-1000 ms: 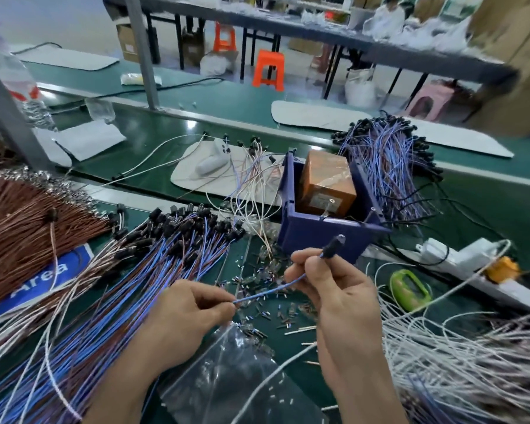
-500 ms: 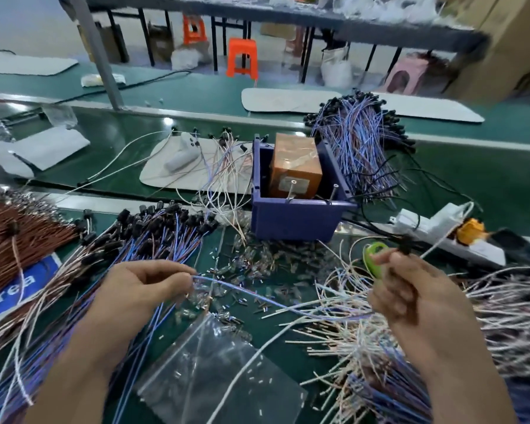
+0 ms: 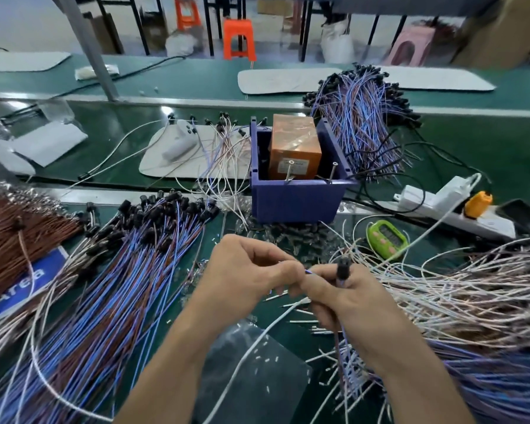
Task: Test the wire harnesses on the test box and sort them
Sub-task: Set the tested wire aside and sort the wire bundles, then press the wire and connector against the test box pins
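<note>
Right hand (image 3: 346, 296): fingers closed around one wire harness (image 3: 341, 275), its black connector upright above the knuckles, blue wire trailing down behind the palm. Left hand (image 3: 251, 270): thumb and fingertips pinched on the short run of the same blue wire where it shows between the hands; both hands meet low at centre, over the green bench.

Test box (image 3: 297, 200): blue open-top bin just beyond the hands, holding an orange block with a small white label, print too small to read.

Blue-wired harness pile (image 3: 120, 270): fanned out at left. Second pile (image 3: 361, 117): behind the box, right.

White wire heap (image 3: 456, 289): right.

Blue sign (image 3: 22, 280): far left, "Area" legible.

Green device (image 3: 386, 238): right of the box.
</note>
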